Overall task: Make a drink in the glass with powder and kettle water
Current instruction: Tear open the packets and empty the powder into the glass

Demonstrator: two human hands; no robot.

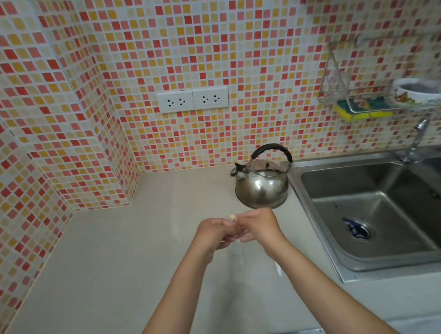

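Observation:
Both hands meet over the middle of the counter. My left hand (215,235) and my right hand (261,226) pinch a small pale yellow powder sachet (232,216) between their fingertips; only its top corner shows. Directly beneath the hands stands a clear glass (238,254), faint and partly hidden by them. A shiny steel kettle (263,181) with a black handle sits on the counter behind the hands, close to the sink edge, its spout pointing left. A small white spoon (278,269) lies on the counter by my right forearm.
A steel double sink (382,212) with a tap (415,141) fills the right side. A wire rack (356,98) on the tiled wall holds a sponge and a bowl. Two wall sockets (193,99) sit above the beige counter (116,273).

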